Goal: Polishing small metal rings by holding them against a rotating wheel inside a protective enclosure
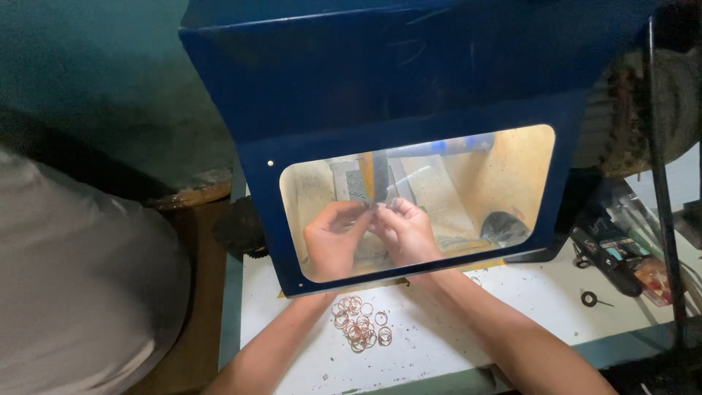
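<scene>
Both my hands reach under a blue shield box [409, 110] and show through its clear window [512, 183]. My left hand [333, 238] and my right hand [406, 232] meet at the fingertips, pinching a small thin ring [380, 207] beneath an upright tool [379, 175] inside the lit box. The ring is mostly hidden by my fingers. A pile of several copper-coloured rings [360, 323] lies on the white table between my forearms, just in front of the box.
The white table [541, 292] carries dark tools and small packets [621, 256] at the right. A black upright rod [662, 168] stands at the right edge. Another person's grey sleeve [80, 292] fills the left side, beside a brown ledge [194, 285].
</scene>
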